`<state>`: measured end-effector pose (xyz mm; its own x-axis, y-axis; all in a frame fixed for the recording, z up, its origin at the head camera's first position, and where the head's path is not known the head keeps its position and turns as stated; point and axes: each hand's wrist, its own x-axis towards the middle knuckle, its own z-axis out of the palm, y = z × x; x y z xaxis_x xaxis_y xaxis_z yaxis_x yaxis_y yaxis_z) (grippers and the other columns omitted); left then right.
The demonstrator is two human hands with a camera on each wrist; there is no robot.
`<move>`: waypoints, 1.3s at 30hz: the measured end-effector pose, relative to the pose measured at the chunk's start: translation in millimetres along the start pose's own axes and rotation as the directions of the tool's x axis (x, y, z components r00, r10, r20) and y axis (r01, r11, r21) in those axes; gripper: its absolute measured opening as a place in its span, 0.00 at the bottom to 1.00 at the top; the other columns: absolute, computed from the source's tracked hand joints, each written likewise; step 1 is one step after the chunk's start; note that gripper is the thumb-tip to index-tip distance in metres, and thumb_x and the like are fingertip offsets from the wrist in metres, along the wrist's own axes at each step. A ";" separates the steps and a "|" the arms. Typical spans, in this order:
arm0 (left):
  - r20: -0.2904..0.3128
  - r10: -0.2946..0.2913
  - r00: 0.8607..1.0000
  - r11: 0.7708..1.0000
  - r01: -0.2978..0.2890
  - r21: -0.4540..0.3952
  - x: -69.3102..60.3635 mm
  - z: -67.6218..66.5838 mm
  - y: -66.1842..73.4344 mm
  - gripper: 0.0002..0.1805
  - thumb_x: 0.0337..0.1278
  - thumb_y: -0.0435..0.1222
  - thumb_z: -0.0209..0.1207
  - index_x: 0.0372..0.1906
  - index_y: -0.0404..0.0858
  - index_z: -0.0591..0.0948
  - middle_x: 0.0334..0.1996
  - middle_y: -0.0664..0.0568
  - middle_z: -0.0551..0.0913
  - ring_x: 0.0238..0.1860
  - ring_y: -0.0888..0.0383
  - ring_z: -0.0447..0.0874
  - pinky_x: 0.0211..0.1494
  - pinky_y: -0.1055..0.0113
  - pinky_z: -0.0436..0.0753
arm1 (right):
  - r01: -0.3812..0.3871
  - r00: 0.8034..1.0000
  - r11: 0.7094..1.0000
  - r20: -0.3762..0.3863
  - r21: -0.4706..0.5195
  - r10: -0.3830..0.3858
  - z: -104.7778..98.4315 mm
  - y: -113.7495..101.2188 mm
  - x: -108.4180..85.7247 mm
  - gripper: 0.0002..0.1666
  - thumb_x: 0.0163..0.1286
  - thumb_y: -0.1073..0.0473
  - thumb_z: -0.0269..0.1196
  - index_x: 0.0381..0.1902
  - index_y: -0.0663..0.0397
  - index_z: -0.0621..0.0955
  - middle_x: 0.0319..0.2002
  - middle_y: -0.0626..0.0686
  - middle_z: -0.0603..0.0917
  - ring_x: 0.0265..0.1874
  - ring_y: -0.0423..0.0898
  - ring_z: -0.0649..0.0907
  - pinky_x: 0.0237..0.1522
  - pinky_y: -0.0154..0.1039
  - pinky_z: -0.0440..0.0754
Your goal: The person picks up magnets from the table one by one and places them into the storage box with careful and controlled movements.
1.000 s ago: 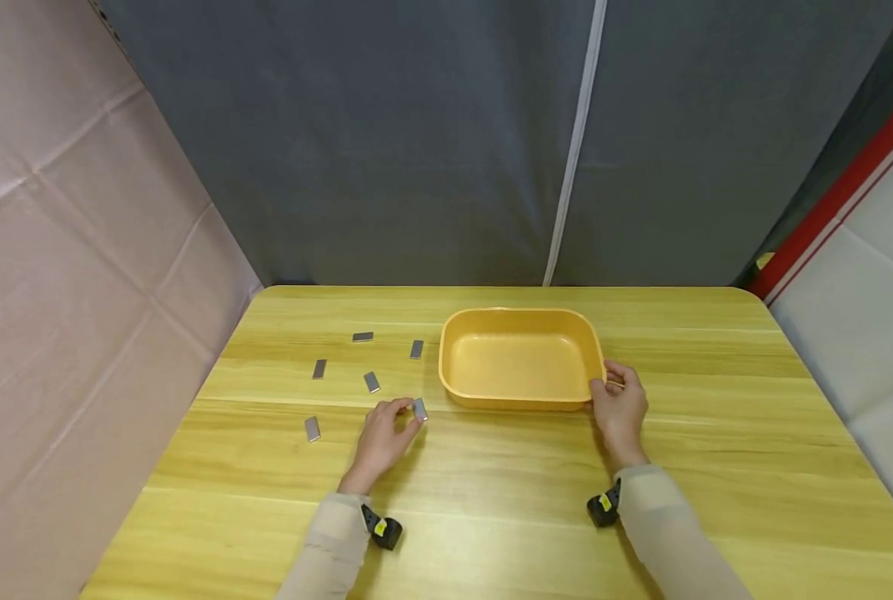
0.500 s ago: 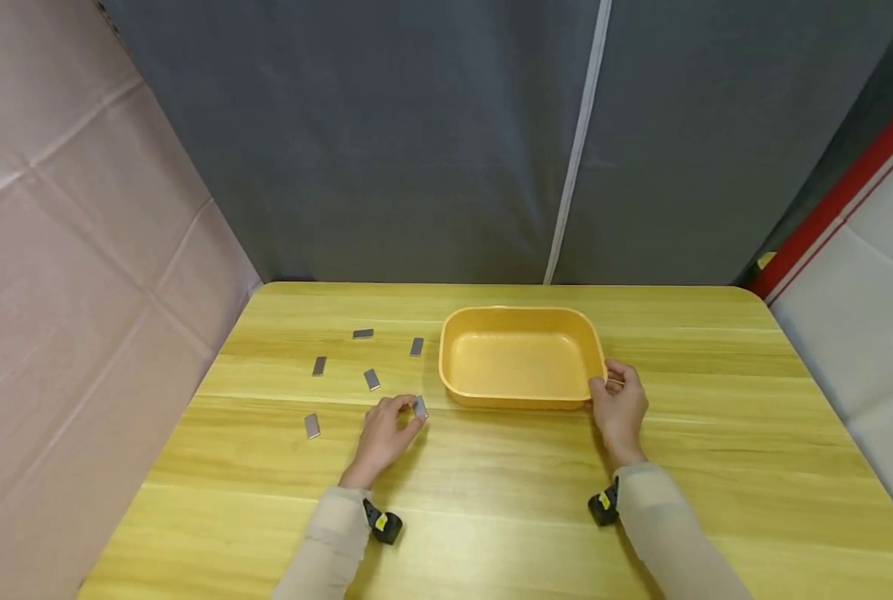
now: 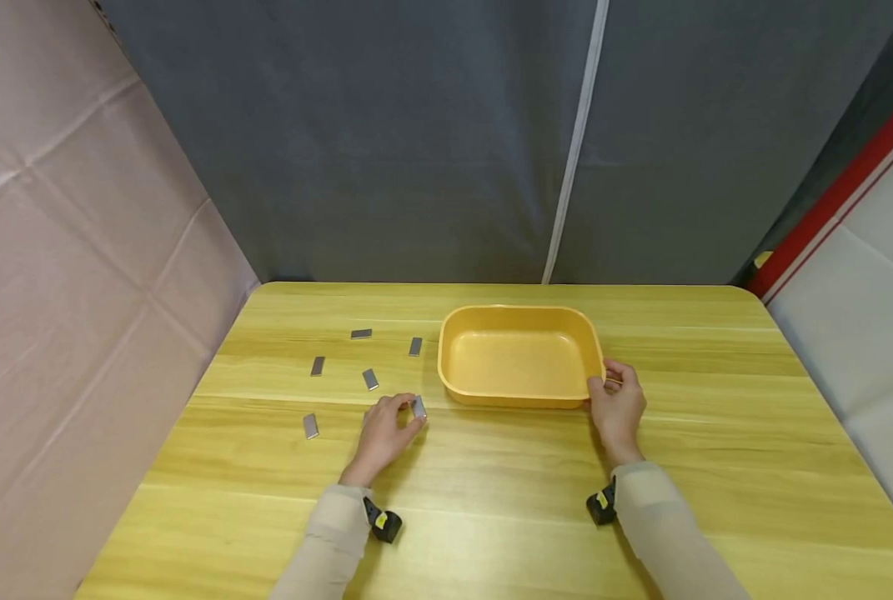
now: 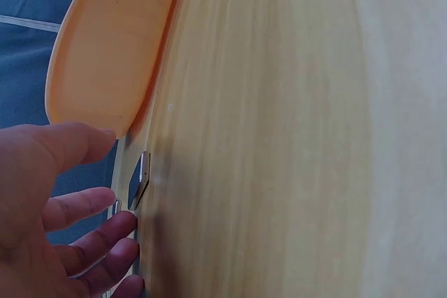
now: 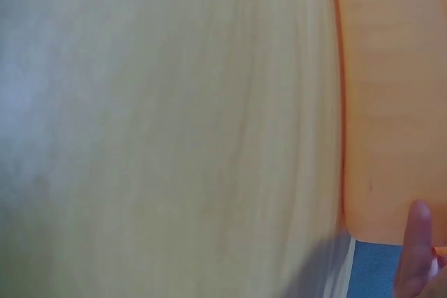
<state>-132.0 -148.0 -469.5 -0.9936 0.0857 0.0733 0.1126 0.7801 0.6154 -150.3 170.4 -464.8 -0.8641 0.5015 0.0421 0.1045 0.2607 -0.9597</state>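
Observation:
My left hand point(image 3: 383, 433) reaches over a small flat silver-grey rectangular piece point(image 3: 418, 407), its kind unclear, on the tabletop. In the left wrist view, the thumb point(image 4: 84, 143) and fingers stand apart, with a visible gap between the thumb and the piece point(image 4: 143, 172). A yellow plastic basin point(image 3: 521, 396), orange-looking in the wrist views, rests to the right. My right hand point(image 3: 617, 412) grips its near right corner. One digit point(image 5: 418, 235) lies against the basin's outer wall point(image 5: 391, 137); the other fingers are mostly hidden.
Several similar pieces lie scattered on the left, among them one near the left edge point(image 3: 311, 426) and one close to the basin point(image 3: 415, 347). Another peeks out behind the left hand. A grey curtain point(image 3: 416, 167) hangs behind the wooden table point(image 3: 506, 500).
Both hands, the basin and the pieces hold almost the same places. The view has shifted very slightly; the piece by my left fingertips looks a little more tilted than one second ago.

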 end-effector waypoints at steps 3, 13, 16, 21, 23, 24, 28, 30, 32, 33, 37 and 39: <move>-0.007 -0.003 1.000 1.000 0.003 0.002 0.6 0.8 0.1 0.23 0.47 0.39 0.62 0.49 0.33 0.75 0.38 0.46 0.77 0.41 0.50 0.71 0.51 0.53 0.64 | 0.007 1.000 1.000 -0.006 -0.006 -0.007 -0.4 0.2 -0.2 0.20 0.57 0.69 0.51 0.49 0.64 0.72 0.40 0.60 0.73 0.32 0.44 0.74 0.17 0.28 0.77; -0.020 -0.012 1.000 1.000 0.012 -0.013 4.0 1.7 0.4 0.23 0.46 0.38 0.63 0.49 0.32 0.76 0.37 0.46 0.76 0.41 0.50 0.71 0.48 0.54 0.66 | 0.011 1.000 1.000 -0.010 0.000 -0.011 -0.4 0.9 -0.5 0.20 0.57 0.70 0.51 0.50 0.64 0.72 0.41 0.61 0.73 0.34 0.45 0.74 0.18 0.29 0.78; -0.021 -0.014 1.000 1.000 0.013 -0.016 4.5 1.9 0.5 0.23 0.45 0.38 0.64 0.48 0.31 0.76 0.37 0.46 0.76 0.40 0.50 0.71 0.46 0.56 0.67 | 0.013 1.000 1.000 -0.019 0.000 -0.013 0.0 1.4 -0.3 0.20 0.56 0.69 0.52 0.49 0.63 0.72 0.40 0.59 0.73 0.33 0.45 0.74 0.18 0.30 0.78; -0.019 -0.013 1.000 0.999 0.012 -0.031 5.0 3.0 0.0 0.24 0.44 0.37 0.65 0.48 0.30 0.75 0.37 0.45 0.75 0.39 0.51 0.71 0.44 0.59 0.70 | 0.024 0.999 1.000 -0.031 -0.010 -0.024 0.0 0.9 -0.3 0.19 0.56 0.69 0.52 0.48 0.63 0.73 0.40 0.59 0.74 0.33 0.45 0.74 0.16 0.26 0.75; -0.017 -0.016 1.000 0.999 0.015 -0.034 5.2 3.8 -0.6 0.24 0.44 0.37 0.65 0.48 0.30 0.75 0.37 0.45 0.74 0.39 0.51 0.71 0.43 0.59 0.71 | 0.032 0.999 0.999 -0.033 -0.016 -0.033 -0.1 0.6 -0.6 0.19 0.56 0.69 0.52 0.48 0.64 0.73 0.39 0.60 0.74 0.33 0.45 0.74 0.15 0.25 0.75; -0.016 -0.016 1.000 0.999 0.016 -0.033 5.1 4.1 -1.2 0.24 0.44 0.37 0.65 0.48 0.30 0.75 0.36 0.45 0.74 0.38 0.52 0.71 0.42 0.60 0.71 | 0.035 0.999 0.999 -0.034 -0.018 -0.035 -0.1 0.6 -0.7 0.19 0.56 0.69 0.52 0.48 0.64 0.73 0.39 0.60 0.74 0.33 0.45 0.74 0.15 0.25 0.74; -0.014 -0.025 1.000 0.999 0.024 -0.036 5.8 5.4 -2.9 0.24 0.43 0.37 0.65 0.48 0.30 0.75 0.36 0.46 0.73 0.37 0.52 0.71 0.41 0.61 0.72 | 0.051 0.998 0.998 -0.036 -0.033 -0.052 0.2 -0.1 -0.9 0.19 0.55 0.69 0.52 0.47 0.66 0.73 0.39 0.62 0.74 0.33 0.46 0.74 0.14 0.23 0.73; -0.013 -0.026 1.000 0.999 0.026 -0.041 5.9 5.8 -3.5 0.24 0.43 0.37 0.65 0.48 0.30 0.75 0.36 0.46 0.73 0.37 0.52 0.71 0.41 0.61 0.72 | 0.058 0.998 0.997 -0.038 -0.041 -0.059 0.3 -0.2 -0.7 0.19 0.55 0.70 0.52 0.47 0.66 0.73 0.39 0.62 0.75 0.33 0.47 0.74 0.14 0.22 0.73; -0.014 -0.026 1.000 0.999 0.026 -0.045 6.2 6.1 -3.8 0.24 0.43 0.37 0.65 0.48 0.30 0.76 0.36 0.46 0.73 0.37 0.53 0.71 0.41 0.61 0.72 | 0.067 0.997 0.996 -0.043 -0.058 -0.069 0.3 -0.5 -0.7 0.19 0.55 0.70 0.52 0.47 0.66 0.73 0.38 0.62 0.75 0.33 0.47 0.75 0.15 0.21 0.72; -0.013 -0.027 1.000 0.998 0.026 -0.048 6.3 6.2 -4.0 0.24 0.44 0.37 0.65 0.48 0.31 0.76 0.36 0.46 0.73 0.37 0.53 0.70 0.41 0.61 0.72 | 0.070 0.996 0.995 -0.046 -0.065 -0.073 0.2 -0.5 -0.6 0.19 0.55 0.69 0.52 0.47 0.66 0.73 0.38 0.62 0.75 0.33 0.48 0.75 0.15 0.20 0.71; -0.010 -0.026 1.000 0.998 0.026 -0.056 6.7 5.6 -4.4 0.23 0.45 0.37 0.64 0.48 0.30 0.75 0.36 0.45 0.73 0.37 0.53 0.70 0.40 0.61 0.72 | 0.085 0.995 0.992 -0.052 -0.097 -0.090 0.4 -0.9 -0.2 0.19 0.55 0.69 0.52 0.47 0.67 0.73 0.38 0.62 0.76 0.34 0.50 0.76 0.19 0.16 0.68; -0.006 -0.029 1.000 0.998 0.028 -0.059 6.6 5.2 -4.4 0.23 0.45 0.37 0.64 0.48 0.30 0.75 0.36 0.45 0.73 0.37 0.53 0.70 0.40 0.61 0.72 | 0.089 0.994 0.990 -0.053 -0.105 -0.095 0.5 -1.0 0.1 0.19 0.54 0.69 0.52 0.47 0.67 0.73 0.38 0.62 0.76 0.34 0.51 0.76 0.20 0.16 0.67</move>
<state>-139.0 -147.7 -475.8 -0.9964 0.0597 0.0601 0.0846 0.7442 0.6626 -150.7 169.8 -464.0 -0.8427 0.5177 0.1479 0.0783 0.3897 -0.9176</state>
